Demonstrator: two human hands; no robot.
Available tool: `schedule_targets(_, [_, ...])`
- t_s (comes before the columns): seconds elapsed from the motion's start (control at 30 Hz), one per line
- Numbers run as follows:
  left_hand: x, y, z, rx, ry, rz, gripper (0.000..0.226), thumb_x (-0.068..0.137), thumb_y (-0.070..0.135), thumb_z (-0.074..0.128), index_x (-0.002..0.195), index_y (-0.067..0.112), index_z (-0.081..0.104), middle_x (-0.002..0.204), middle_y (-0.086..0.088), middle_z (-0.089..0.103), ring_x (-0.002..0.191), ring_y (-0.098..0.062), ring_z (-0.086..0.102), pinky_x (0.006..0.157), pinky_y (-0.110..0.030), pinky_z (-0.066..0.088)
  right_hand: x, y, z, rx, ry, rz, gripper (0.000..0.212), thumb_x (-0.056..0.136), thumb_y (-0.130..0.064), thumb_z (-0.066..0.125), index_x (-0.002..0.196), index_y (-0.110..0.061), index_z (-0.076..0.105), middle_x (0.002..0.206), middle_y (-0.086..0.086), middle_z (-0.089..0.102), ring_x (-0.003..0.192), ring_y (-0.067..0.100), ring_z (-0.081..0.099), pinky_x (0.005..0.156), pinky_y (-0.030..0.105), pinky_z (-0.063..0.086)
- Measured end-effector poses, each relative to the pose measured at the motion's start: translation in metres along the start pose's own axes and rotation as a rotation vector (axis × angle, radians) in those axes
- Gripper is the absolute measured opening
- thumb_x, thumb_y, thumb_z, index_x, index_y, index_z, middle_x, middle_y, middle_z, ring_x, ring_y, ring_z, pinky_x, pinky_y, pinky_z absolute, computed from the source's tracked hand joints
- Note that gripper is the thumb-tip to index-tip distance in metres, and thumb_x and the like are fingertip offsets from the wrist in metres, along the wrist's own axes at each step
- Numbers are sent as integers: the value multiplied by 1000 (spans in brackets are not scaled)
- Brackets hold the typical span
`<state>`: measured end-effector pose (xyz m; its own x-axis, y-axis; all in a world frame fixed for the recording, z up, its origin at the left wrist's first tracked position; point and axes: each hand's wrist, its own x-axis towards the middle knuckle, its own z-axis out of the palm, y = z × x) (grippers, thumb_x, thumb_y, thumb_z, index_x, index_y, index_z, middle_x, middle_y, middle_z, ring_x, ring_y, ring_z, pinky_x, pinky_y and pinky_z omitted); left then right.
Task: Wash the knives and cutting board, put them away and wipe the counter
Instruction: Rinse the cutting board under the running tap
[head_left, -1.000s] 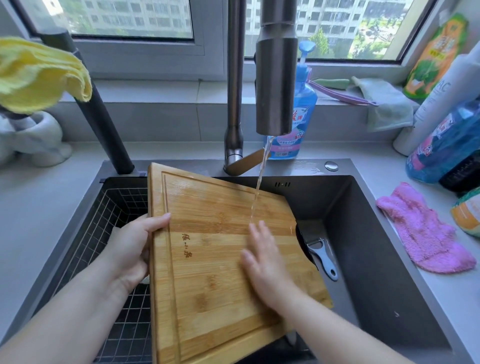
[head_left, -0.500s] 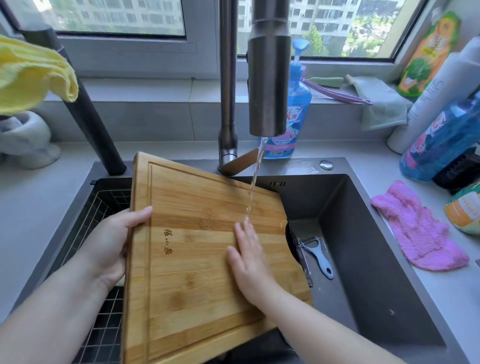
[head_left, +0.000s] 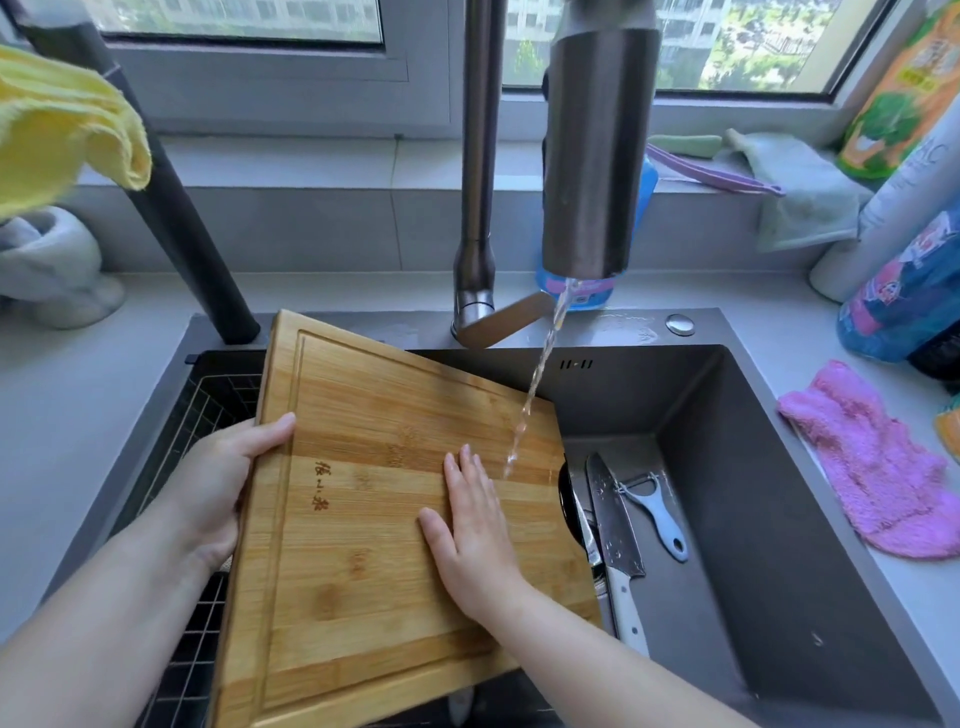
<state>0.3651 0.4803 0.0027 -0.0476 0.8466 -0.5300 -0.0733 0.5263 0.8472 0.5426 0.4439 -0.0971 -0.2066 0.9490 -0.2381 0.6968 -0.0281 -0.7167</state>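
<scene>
A bamboo cutting board (head_left: 374, 519) is tilted over the dark sink (head_left: 753, 519). My left hand (head_left: 223, 488) grips its left edge, thumb on top. My right hand (head_left: 472, 530) lies flat on the board's face, fingers together, just left of where the water stream (head_left: 535, 384) from the steel faucet (head_left: 597, 156) lands. On the sink floor to the right of the board lie a knife (head_left: 615, 535) with a white handle and a light blue peeler (head_left: 657, 512). A second blade edge shows partly beside the board.
A wire basket (head_left: 182, 519) fills the sink's left half under the board. A pink cloth (head_left: 878, 467) lies on the right counter near bottles (head_left: 904, 291). A yellow cloth (head_left: 57, 119) hangs at the upper left. A blue soap bottle (head_left: 644, 197) stands behind the faucet.
The board has shifted left, uncovering the knife in the sink. My right hand has slid left on the board, so the stream now lands beside its fingertips.
</scene>
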Motion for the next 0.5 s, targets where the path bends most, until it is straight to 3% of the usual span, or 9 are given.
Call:
schedule_targets(0.17, [8, -4, -13, 26, 12, -5, 24, 93, 20, 41, 89, 8, 61, 62, -4, 71, 53, -17, 68, 57, -34, 47, 4, -4, 8, 10, -10, 13, 63, 99, -40, 29, 148, -22, -7, 154, -11, -18, 129, -6, -23, 110, 18, -12])
schedule_targets(0.23, [11, -5, -17, 35, 16, -1, 24, 93, 20, 41, 90, 8, 61, 62, -4, 71, 55, -18, 68, 57, -34, 48, 4, -11, 13, -9, -8, -3, 66, 96, -49, 24, 148, -23, -8, 148, -15, -25, 129, -4, -25, 109, 19, -14])
schedule_targets(0.3, [15, -7, -21, 34, 11, 1, 24, 93, 21, 41, 89, 8, 61, 62, -4, 71, 55, -18, 68, 60, -35, 45, 2, -24, 20, -36, -25, -65, 81, 81, -68, 11, 147, -25, -9, 139, -18, -32, 130, -1, -29, 109, 20, -16])
schedule_targets(0.37, [18, -9, -26, 20, 14, -11, 25, 93, 21, 41, 89, 8, 62, 62, -5, 71, 53, -18, 68, 61, -35, 45, 2, -32, 25, -54, -25, -120, 91, 69, -72, 5, 148, -27, -8, 137, -20, -31, 130, -2, -30, 109, 20, -18])
schedule_targets(0.5, [27, -13, -34, 7, 29, -20, 27, 93, 24, 41, 92, 8, 63, 64, -6, 71, 55, -20, 68, 61, -36, 46, 11, -29, 23, -87, -48, -173, 66, 91, -51, 23, 148, -28, -2, 139, -20, -26, 131, -3, -27, 110, 20, -18])
